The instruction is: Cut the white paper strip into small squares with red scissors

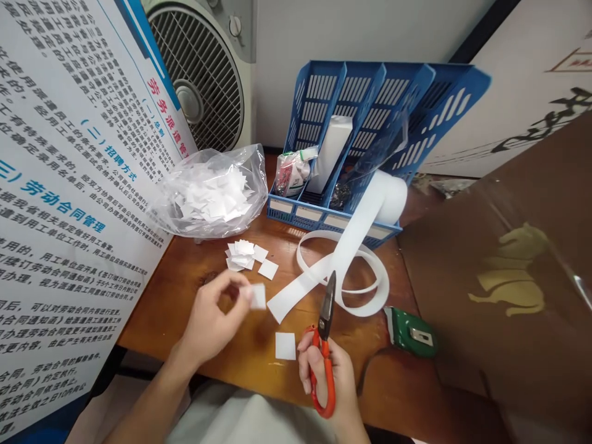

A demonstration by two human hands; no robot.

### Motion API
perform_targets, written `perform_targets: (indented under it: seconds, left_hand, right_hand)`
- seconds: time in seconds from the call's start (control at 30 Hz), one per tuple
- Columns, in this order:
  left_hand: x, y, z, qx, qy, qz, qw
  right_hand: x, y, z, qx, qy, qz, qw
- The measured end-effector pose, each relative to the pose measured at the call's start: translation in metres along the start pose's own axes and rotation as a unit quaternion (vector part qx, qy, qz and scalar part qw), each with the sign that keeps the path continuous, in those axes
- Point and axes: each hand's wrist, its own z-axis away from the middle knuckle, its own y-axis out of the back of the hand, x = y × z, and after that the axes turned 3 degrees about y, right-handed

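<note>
- The left hand (217,314) pinches a small, flat white square (258,296) between thumb and forefinger, raised over the brown wooden table (161,308).
- The right hand (340,370) is wrapped around the orange-red handles of a pair of dark-bladed scissors (327,308), tips pointing away from the person, blades seemingly together.
- The long, flat white strip (354,237) looks light, smooth and bendy, with enough spring to stand in loops; it could slide or uncoil if nudged. Its flat free end seems the best place to take hold, by both edges.
- The squares look nearly weightless and fairly soft, easiest to pinch at an edge. The scissors look stiff and heavier, best held by the handles.
- The strip's free end lies just right of the pinched square, beyond a loose white square (285,346), which sits between the hands. Its loops lie beyond the right hand, its roll against the blue plastic rack (305,216).
</note>
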Motion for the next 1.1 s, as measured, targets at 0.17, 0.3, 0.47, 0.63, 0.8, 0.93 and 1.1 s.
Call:
perform_targets:
  seconds: [0.17,0.3,0.47,0.63,0.8,0.93,1.1]
  left_hand:
    - [0.011,-0.007,0.033,-0.339,-0.043,-0.076,0.937]
    - [-0.011,-0.036,0.046,-0.304,-0.077,-0.192,0.93]
    - [-0.021,-0.058,0.048,-0.291,-0.082,-0.218,0.928]
    - [-0.015,-0.062,0.045,-0.295,-0.092,-0.253,0.917]
    - [-0.024,-0.066,0.057,-0.29,-0.09,-0.223,0.926]
    - [-0.018,-0.045,0.056,-0.285,-0.088,-0.074,0.952]
    - [-0.012,0.006,-0.007,-0.051,-0.074,-0.03,0.996]
  right_hand:
    - [-0.003,-0.001,-0.003,0.064,0.069,-0.039,0.995]
    - [-0.008,-0.004,-0.003,0.079,0.088,-0.054,0.992]
    - [-0.013,-0.008,-0.005,0.079,0.091,-0.053,0.991]
    - [-0.015,-0.008,-0.004,0.082,0.086,-0.042,0.992]
    - [-0.012,-0.008,-0.003,0.093,0.081,-0.02,0.992]
    - [-0.011,-0.008,0.0,0.113,0.076,0.019,0.99]
    - [-0.036,0.005,0.021,0.114,0.082,0.225,0.964]
